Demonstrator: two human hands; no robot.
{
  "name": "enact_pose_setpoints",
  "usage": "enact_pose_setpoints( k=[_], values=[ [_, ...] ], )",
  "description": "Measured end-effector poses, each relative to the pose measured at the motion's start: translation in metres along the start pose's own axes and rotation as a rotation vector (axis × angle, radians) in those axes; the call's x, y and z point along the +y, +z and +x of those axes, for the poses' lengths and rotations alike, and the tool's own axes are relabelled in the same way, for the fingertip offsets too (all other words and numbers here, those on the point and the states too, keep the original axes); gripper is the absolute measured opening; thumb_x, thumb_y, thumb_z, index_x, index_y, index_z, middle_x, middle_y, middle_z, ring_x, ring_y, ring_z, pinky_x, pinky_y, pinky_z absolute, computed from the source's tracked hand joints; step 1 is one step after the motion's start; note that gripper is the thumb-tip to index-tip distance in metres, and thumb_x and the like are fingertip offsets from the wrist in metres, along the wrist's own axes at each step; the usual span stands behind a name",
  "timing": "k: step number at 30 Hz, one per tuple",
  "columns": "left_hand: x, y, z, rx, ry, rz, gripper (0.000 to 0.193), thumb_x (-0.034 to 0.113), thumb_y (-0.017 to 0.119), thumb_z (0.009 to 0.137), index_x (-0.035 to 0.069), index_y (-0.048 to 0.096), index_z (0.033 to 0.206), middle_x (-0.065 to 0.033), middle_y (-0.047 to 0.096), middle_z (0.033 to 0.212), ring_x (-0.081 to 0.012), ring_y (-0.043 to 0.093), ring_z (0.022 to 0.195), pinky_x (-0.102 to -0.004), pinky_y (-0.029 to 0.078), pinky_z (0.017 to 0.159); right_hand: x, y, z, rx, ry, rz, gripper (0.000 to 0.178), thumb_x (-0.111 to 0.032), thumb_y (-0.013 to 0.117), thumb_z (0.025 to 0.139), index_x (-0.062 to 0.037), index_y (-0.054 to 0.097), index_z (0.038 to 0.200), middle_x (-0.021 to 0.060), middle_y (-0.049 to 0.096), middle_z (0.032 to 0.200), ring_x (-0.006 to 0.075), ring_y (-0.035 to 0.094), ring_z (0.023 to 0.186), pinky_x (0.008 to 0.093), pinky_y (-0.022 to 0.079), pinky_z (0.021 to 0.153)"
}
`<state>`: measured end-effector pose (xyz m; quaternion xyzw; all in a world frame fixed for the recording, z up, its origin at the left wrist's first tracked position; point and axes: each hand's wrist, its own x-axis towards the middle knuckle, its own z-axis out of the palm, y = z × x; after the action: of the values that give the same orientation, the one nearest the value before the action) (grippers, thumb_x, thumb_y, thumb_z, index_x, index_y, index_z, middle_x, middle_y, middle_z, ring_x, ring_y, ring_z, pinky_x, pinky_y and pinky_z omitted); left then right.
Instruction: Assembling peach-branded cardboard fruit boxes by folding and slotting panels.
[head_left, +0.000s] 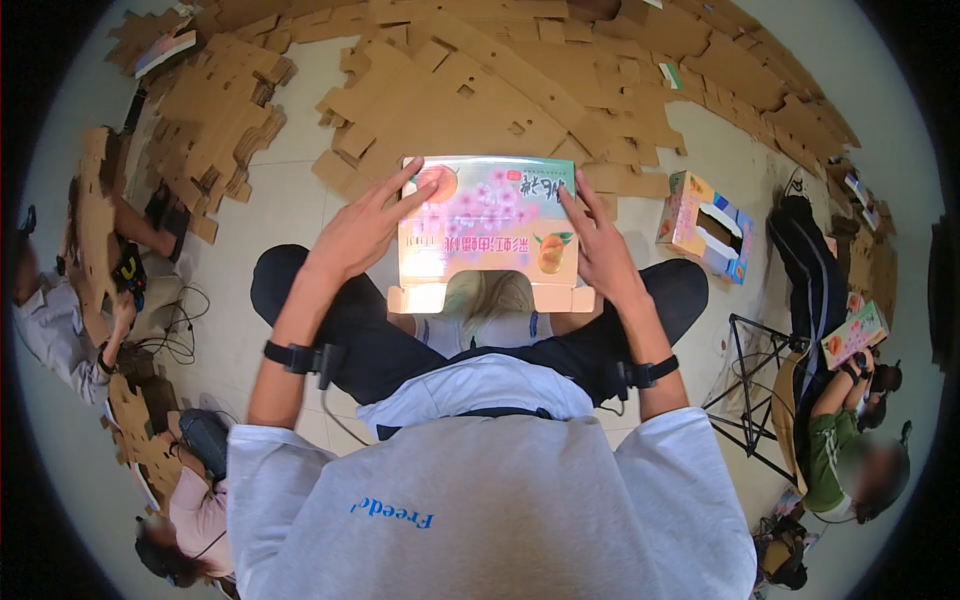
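- Grasping the left edge of a printed box [488, 205], the left hand [355, 232] spreads its fingers over the upper left corner of the panel.
- Gripping the opposite edge, the right hand [606, 250] lays its fingers against the upper right part of the same panel.
- Position of the printed box: between the two hands, in front of the wearer's bent legs [345, 315]; fruit and pink blossom decorate the panel, and a wide notch opens in its near edge.
- Right, on the floor [260, 185]: a second box [683, 222], with a long opening.
- Beyond the hands: flattened cardboard [480, 95] in overlapping sheets.
- Far right: a co-worker in a green sleeve [828, 440], holding a similar box [852, 335]; nearby, a black folding stand [745, 408].
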<state>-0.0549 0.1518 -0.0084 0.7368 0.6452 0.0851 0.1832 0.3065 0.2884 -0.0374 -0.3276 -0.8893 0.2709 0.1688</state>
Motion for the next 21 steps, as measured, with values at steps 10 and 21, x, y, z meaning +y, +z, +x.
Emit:
enact_pose_setpoints(
  k=[10,21],
  values=[
    [0.008,0.036,0.006,0.136,-0.032,-0.374,0.103,0.018,0.085,0.081,0.018,0.026,0.166,-0.0119,0.004,0.175,-0.0386,0.024,0.158,-0.0492,0.039,0.124,0.007,-0.008,0.011,-0.086,0.016,0.085,0.094,-0.018,0.085,0.079,-0.013,0.038,0.16,0.0244,0.027,0.168,0.0422,0.037,0.151,0.0447,0.042,0.119],
    [-0.013,0.021,0.054,0.387,-0.153,-0.708,0.108,0.007,0.084,0.082,0.023,0.021,0.169,-0.0145,0.039,0.164,-0.0291,0.058,0.13,-0.0379,0.056,0.095,0.016,0.012,0.075,0.251,0.137,0.534,0.115,-0.015,0.097,0.069,-0.0086,0.03,0.162,0.0184,0.048,0.148,0.0309,0.048,0.14,0.0428,0.042,0.117]
  ],
)
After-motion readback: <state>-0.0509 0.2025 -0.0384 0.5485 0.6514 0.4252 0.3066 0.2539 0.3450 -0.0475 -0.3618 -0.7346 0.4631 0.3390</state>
